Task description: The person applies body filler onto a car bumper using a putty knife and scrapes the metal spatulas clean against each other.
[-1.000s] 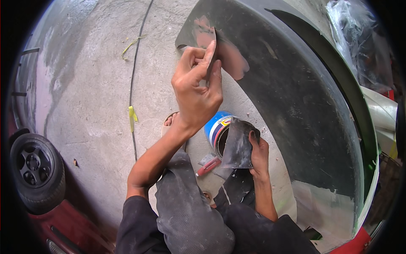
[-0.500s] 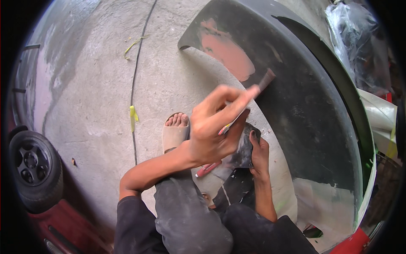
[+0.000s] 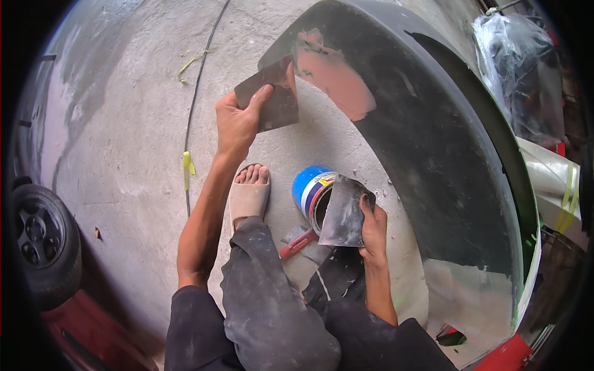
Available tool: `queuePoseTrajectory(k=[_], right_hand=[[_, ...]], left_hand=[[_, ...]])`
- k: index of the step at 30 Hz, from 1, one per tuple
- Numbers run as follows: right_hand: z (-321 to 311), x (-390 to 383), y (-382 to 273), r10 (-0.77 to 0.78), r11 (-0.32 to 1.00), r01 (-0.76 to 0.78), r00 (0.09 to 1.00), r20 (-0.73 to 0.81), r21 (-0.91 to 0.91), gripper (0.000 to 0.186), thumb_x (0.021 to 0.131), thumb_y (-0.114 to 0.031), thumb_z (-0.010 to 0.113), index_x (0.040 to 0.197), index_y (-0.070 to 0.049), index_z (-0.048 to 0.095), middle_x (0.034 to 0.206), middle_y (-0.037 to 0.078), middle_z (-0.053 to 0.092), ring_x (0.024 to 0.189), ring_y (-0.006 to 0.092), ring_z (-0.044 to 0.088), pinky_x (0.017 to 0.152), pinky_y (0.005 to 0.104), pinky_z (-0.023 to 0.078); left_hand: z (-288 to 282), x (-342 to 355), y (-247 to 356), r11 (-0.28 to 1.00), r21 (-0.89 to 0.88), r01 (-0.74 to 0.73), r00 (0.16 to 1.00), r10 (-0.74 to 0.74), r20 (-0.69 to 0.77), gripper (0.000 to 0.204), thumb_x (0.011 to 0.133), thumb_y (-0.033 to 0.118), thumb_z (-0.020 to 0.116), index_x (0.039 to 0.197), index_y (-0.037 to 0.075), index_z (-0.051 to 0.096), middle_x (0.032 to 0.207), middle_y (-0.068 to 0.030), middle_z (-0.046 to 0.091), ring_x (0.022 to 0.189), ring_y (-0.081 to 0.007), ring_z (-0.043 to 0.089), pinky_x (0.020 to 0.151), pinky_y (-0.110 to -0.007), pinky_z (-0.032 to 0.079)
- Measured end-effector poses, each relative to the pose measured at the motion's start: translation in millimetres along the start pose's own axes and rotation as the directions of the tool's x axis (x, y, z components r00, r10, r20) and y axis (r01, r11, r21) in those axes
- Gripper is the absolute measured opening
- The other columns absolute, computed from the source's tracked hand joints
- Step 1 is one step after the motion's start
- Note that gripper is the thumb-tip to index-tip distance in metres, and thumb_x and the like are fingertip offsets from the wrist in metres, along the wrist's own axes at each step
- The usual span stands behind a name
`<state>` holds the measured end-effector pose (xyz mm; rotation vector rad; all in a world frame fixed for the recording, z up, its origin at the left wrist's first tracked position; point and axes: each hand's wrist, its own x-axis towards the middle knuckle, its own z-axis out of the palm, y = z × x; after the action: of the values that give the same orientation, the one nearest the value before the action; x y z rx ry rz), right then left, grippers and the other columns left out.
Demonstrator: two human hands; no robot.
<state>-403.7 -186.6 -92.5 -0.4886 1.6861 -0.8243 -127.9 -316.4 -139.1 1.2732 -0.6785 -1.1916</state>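
Here the left fingers (image 3: 257, 101) clamp a dark spreader (image 3: 281, 104), the right fingers (image 3: 368, 213) a smeared grey plate (image 3: 341, 215)

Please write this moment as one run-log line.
left hand: holds thin spreader | right hand: holds smeared plate | nearby: blue can, dark curved panel with pink patch

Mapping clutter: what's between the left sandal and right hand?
Head view: floor, the blue can, then the grey plate that the right hand holds.
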Motion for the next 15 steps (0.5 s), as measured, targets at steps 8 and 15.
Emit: queuePoseTrajectory(k=[8, 15], right_hand=[[-6.1, 2.9, 2.3, -0.012, 1.0, 0.012, 1.0, 0.024, -0.003, 0.04, 0.099, -0.039, 0.063, 0.105, 0.0, 0.068, 0.089, 0.001, 0.067, 0.077, 0.0069, 0.059, 0.069, 0.0233, 0.047], [-9.0, 5.2, 5.8, -0.015, 1.0, 0.015, 0.999, 0.03, 0.006, 0.045, 0.099, -0.039, 0.063, 0.117, 0.003, 0.065, 0.109, 0.005, 0.067, 0.096, 0.0097, 0.059, 0.086, 0.0256, 0.046]], left_hand=[[18.8, 14.9, -6.0, 0.963, 0.198, -0.181, 0.974, 0.203, -0.098, 0.02, 0.093, 0.012, 0.068, 0.103, -0.004, 0.073, 0.084, -0.0057, 0.074, 0.072, -0.0069, 0.062, 0.064, -0.024, 0.049], [38.3, 14.1, -4.4, 0.852, 0.368, -0.373, 0.897, 0.432, -0.091, 0.014, 0.093, 0.01, 0.067, 0.097, -0.002, 0.073, 0.077, -0.0018, 0.07, 0.068, -0.0056, 0.057, 0.062, -0.024, 0.045]])
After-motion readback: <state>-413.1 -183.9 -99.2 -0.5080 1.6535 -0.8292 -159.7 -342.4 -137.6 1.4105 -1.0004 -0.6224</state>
